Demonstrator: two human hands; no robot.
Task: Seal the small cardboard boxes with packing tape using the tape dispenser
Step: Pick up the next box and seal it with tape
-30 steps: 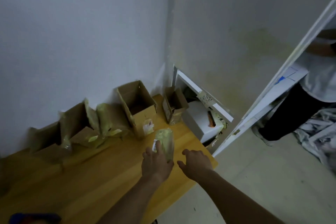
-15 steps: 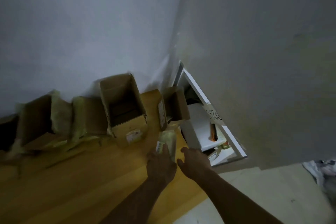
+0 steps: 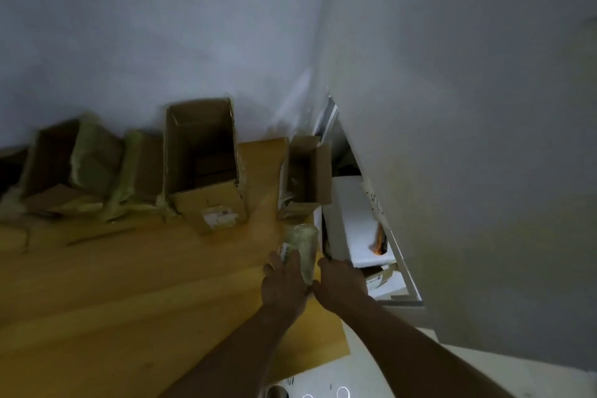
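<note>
Both hands, L (image 3: 284, 281) & R (image 3: 342, 284), grip taped box (image 3: 302, 245) at table (image 3: 129, 317) edge.

A small tape-wrapped cardboard box (image 3: 300, 250) lies flat near the right edge of the wooden tabletop (image 3: 129, 284), glossy and yellowish. Behind it stand two open boxes, one tall (image 3: 203, 165), one smaller (image 3: 308, 171). Taped boxes (image 3: 93, 165) line the wall, blurred.

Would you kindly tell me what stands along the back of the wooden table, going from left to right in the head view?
Taped-up flattened boxes → large open box → small open box → white box off the table's right edge.
</note>
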